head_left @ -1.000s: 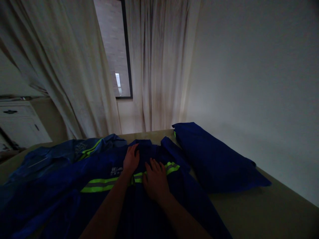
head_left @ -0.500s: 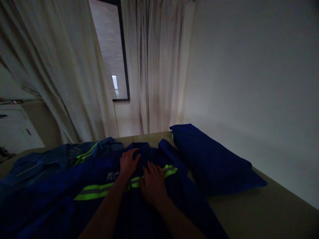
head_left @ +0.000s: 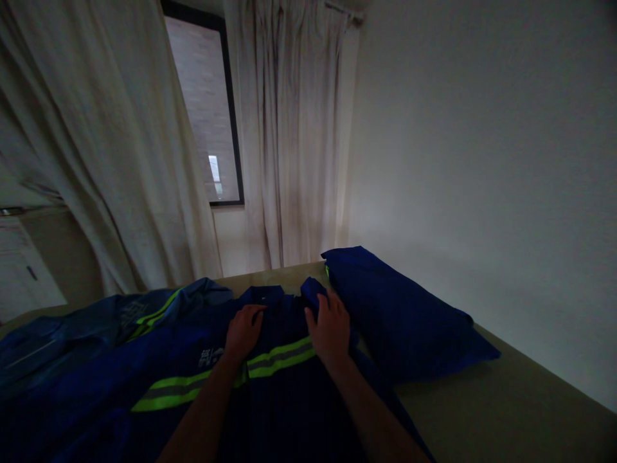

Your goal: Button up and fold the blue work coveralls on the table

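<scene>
A dark blue work jacket (head_left: 284, 405) lies spread front up, with a yellow-green and grey reflective band (head_left: 282, 358) across its chest and a small white print at the left. My left hand (head_left: 243, 332) rests on the upper front just below the collar (head_left: 264, 294), fingers bent and thumb apart. Over by the jacket's right shoulder, my right hand (head_left: 330, 329) lies on the cloth, its thumb and fingers apart. Its fingertips touch the raised dark blue fold near the shoulder. The cloth beneath both palms is hidden.
A folded dark blue garment (head_left: 400, 315) lies to the right, by the white wall (head_left: 463, 180). At the left is a lighter blue garment (head_left: 101, 318) with yellow-green stripes. All lie on a tan surface (head_left: 463, 411). Pale curtains (head_left: 299, 141) hang behind, around a dark-framed window (head_left: 205, 109).
My right hand has moved right and away from me, off the chest band to the shoulder fold, uncovering the band. My left hand stays near the collar. The view has shifted slightly.
</scene>
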### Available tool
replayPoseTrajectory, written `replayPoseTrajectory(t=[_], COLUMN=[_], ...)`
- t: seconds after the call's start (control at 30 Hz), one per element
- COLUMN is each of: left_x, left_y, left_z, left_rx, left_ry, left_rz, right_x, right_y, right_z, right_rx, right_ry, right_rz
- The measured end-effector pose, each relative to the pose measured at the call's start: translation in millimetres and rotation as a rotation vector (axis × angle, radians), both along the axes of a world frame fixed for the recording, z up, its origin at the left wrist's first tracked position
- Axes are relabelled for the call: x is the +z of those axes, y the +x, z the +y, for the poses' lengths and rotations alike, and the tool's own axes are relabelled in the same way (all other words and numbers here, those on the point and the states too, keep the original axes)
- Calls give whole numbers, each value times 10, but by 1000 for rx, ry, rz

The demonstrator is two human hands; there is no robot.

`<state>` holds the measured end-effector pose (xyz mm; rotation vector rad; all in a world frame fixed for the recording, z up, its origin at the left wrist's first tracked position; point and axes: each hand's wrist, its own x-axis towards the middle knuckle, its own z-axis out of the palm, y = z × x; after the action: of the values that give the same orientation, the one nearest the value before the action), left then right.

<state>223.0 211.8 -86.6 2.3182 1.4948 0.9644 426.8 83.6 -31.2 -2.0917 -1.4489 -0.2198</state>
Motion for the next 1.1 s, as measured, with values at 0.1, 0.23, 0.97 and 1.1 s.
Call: replayPoseTrajectory(t=[0.1, 0.23, 0.97, 1.1], left_x=[-4, -5, -67, -61], left_y=[-3, -5, -34, -39], left_z=[13, 24, 71, 78], left_rx=[-3, 2, -9, -12], left_ry=[-4, -13, -21, -27], left_rz=[-10, -17, 11, -30], right_x=[84, 6, 135, 280], right_y=[414, 656, 963, 1294], right_z=[35, 66, 45, 11], right_rx=[-128, -101, -58, -249], right_ry=[-231, -354, -272, 303], right_rz=[80, 199, 274, 328])
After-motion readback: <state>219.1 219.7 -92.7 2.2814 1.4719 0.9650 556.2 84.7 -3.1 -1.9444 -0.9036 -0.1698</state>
